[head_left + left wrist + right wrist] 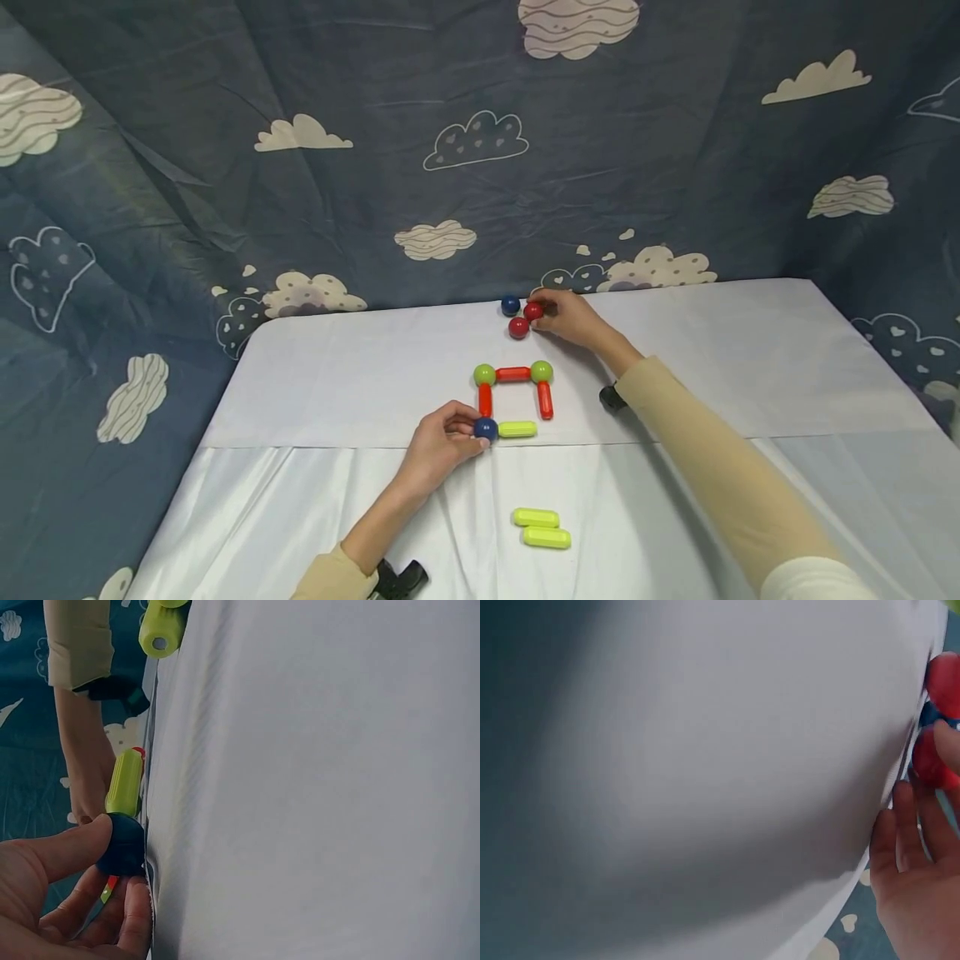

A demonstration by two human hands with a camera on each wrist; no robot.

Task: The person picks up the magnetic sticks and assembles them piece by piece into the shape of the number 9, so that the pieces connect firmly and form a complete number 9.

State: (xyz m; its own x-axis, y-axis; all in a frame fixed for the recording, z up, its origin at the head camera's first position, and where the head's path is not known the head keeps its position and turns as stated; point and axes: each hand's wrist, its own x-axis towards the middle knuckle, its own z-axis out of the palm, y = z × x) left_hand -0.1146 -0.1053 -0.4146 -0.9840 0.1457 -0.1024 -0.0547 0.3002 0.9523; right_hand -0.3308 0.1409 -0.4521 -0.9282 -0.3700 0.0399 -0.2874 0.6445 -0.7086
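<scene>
My left hand (437,447) pinches a blue ball (486,428) at the near left corner of a square-like figure of balls and rods. In the left wrist view, thumb and fingers lie around that blue ball (124,846). A yellow-green rod (517,429) extends right from it. Red rods (513,375) and two green balls (542,372) form the other sides. At the back of the table, my right hand (572,321) holds a red ball (533,311) between thumb and fingers. Beside it are another red ball (518,327) and a dark blue ball (510,305).
Two loose yellow-green rods (546,537) lie near the front of the white-covered table (315,375). A dark cloth with clouds (360,217) hangs behind the table's back edge. The right forearm reaches across the table's right side.
</scene>
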